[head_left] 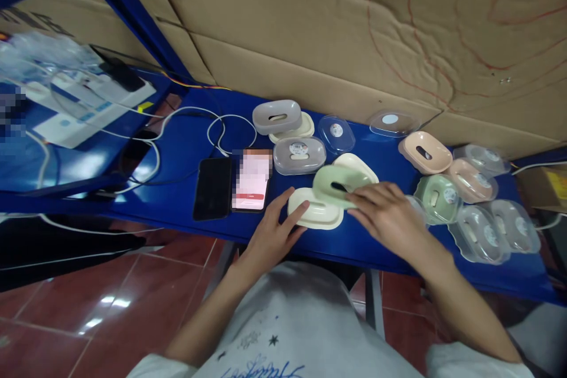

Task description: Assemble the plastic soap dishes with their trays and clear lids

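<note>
My left hand (277, 227) rests at the left end of a cream oval dish (318, 220), its thumb and fingers apart around the edge. Pinched by its right end in my right hand (383, 209) is a green oval tray (332, 182) with a slot, tilted over the cream dish and partly covering it. Just behind the green tray, another cream piece (359, 164) lies on the blue table. My right fingers hide part of the green tray's right end.
Grey soap boxes (299, 159) stand behind the phones (212, 189). Clear lids (336, 133) lie near the cardboard wall. At the right are peach trays (425, 156), a green box (438, 201) and grey boxes (482, 236). White cables (181, 109) and a power strip (95, 112) occupy the left.
</note>
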The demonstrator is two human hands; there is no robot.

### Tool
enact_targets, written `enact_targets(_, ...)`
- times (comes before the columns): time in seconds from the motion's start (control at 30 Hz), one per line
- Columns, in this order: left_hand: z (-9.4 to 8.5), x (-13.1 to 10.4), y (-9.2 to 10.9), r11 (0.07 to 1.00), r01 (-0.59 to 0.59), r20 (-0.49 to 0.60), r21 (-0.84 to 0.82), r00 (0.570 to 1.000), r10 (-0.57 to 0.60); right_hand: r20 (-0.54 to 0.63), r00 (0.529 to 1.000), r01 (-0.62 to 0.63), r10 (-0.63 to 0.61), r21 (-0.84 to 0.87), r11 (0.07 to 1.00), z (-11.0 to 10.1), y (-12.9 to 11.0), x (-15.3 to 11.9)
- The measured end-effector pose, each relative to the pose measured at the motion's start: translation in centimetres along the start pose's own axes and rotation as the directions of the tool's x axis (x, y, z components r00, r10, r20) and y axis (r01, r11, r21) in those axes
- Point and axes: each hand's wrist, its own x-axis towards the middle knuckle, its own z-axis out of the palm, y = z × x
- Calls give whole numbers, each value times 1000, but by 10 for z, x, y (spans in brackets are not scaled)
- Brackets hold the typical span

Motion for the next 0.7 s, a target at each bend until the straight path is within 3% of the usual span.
enact_targets(0.13,-4,8,-5,997,-67,85,29,994,64,-46,998,50,-46,95,994,25,-35,-10)
enact_targets(0.3,-5,9,-12,991,-131,163,28,979,125,-71,996,50,-46,56,997,57,-52,-13)
enact_targets(0.4,-4,7,-14,993,-117,167,10,979,114,-50,997,58,-55,54,997,63,-55,-15)
enact_targets(0.5,-4,7,-13,995,-102,160,-16,982,104,-16,997,80,-78,158,984,51,-39,-7)
enact_targets(0.57,-4,7,-12,994,-102,145,-35,984,106,-8,1000,20,-19,208,978,41,-15,9)
enact_targets(0.63,-4,6,-12,993,-99,108,-57,989,105,5,989,-144,145,176,974,35,15,35)
enact_targets(0.7,-3,4,-13,992,-94,51,-79,994,98,65,944,-329,323,104,939,37,44,68)
